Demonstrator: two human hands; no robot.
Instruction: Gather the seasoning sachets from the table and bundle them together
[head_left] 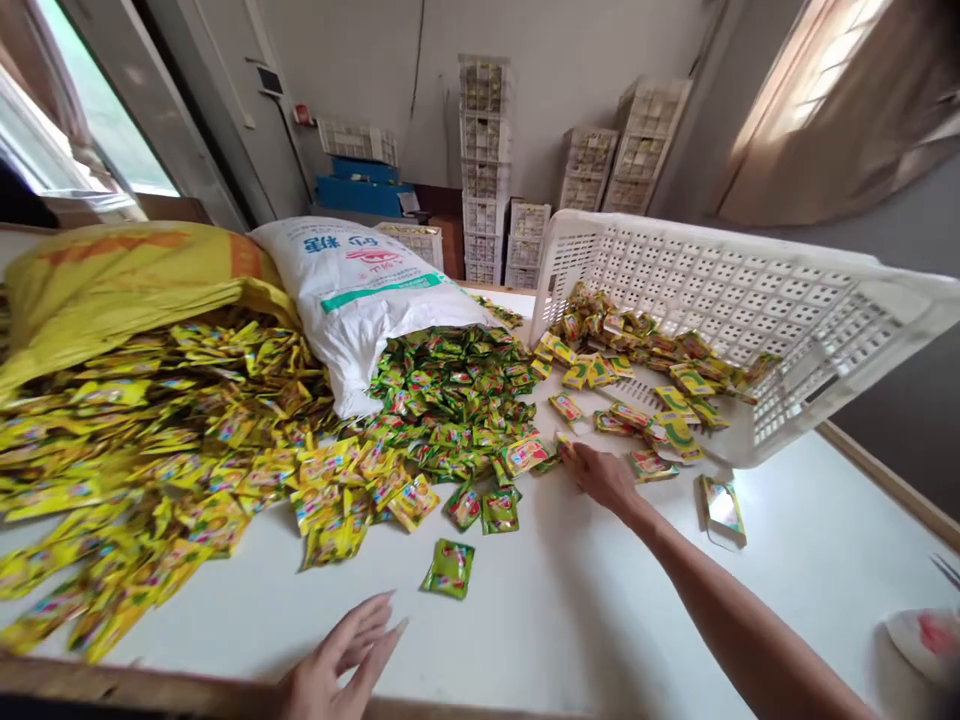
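My right hand (pixel 598 474) reaches over the table with its fingers closed on a small yellow packet (pixel 564 447), beside the pile of green packets (pixel 457 385). Near the front edge is my left hand (pixel 349 655), its fingers apart and nothing between them. A single green packet (pixel 450 569) lies in front of it. Yellow packets (pixel 225 490) spread over the left side, spilling from a yellow sack (pixel 135 270). The green ones come out of a white sack (pixel 375 275). Small boxes (pixel 675 436) lie at the mouth of a tipped white basket (pixel 795 280).
An open box (pixel 724 512) lies right of my right forearm. At the right edge are a blurred white and red object (pixel 926 640) and a pointed metal tool (pixel 946 570). Stacked crates (pixel 486 180) stand behind the table (pixel 540 610).
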